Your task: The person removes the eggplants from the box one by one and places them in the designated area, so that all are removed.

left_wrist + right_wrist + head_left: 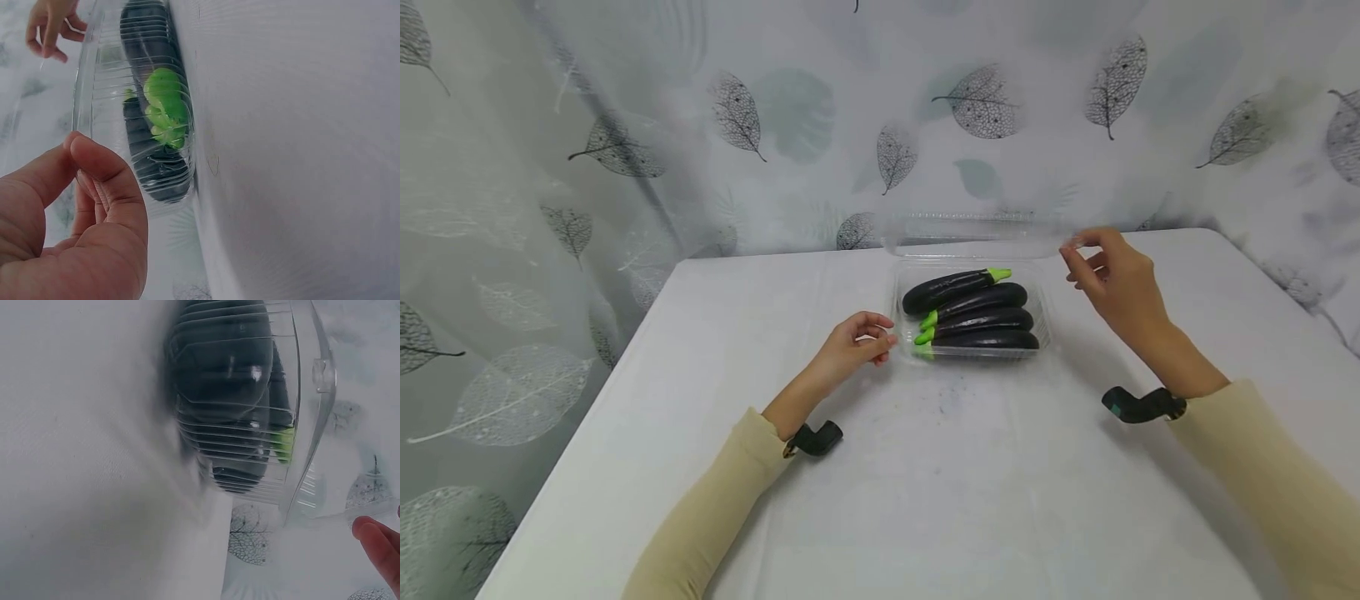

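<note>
A clear plastic clamshell container (pixel 1043 312) sits near the table's far edge, with its hinged lid (pixel 977 227) raised at the back. Several dark eggplants (pixel 981 321) with green stems lie side by side inside. At the near left corner, my left hand (pixel 856 343) pinches the container's rim between thumb and index finger; the left wrist view shows green stems (pixel 165 106) behind the ribbed wall. My right hand (pixel 1112 279) pinches the lid's right corner with thumb and fingertips. In the right wrist view only a fingertip (pixel 378 544) shows, by the lid's edge.
A white cloth covers the table (pixel 925 500), with faint bluish marks in front of the container. A curtain with a leaf print (pixel 820 108) hangs behind and along the left. Dark bands with camera mounts (pixel 1142 406) are on both wrists.
</note>
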`<state>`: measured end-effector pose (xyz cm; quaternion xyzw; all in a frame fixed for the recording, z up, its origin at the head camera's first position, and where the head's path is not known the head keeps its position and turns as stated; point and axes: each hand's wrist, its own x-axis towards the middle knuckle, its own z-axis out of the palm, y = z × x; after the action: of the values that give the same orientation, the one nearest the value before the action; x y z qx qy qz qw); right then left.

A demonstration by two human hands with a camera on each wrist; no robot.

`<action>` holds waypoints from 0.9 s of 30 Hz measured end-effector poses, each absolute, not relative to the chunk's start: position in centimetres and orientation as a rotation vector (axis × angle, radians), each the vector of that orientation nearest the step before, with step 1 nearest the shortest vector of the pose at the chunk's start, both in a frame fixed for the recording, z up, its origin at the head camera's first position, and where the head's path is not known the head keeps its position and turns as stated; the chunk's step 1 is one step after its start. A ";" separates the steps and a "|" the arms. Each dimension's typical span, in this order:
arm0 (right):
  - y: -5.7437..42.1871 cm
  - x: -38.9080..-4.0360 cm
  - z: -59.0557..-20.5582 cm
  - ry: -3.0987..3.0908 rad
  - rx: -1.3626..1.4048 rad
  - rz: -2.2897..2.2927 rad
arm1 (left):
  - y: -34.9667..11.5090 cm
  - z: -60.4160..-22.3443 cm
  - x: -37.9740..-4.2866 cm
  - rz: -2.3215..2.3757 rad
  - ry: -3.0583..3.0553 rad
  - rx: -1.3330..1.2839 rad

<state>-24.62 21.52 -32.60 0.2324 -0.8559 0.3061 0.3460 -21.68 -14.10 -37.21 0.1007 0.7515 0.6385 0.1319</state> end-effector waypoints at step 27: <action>21.3 -27.1 -35.2 -2.476 0.336 1.096 | -14.3 -37.4 -21.3 1.851 2.203 0.317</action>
<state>-27.10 21.34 -35.18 0.1205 -0.8883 0.3930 0.2049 -21.34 -14.30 -37.39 0.1087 0.7552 0.6345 0.1233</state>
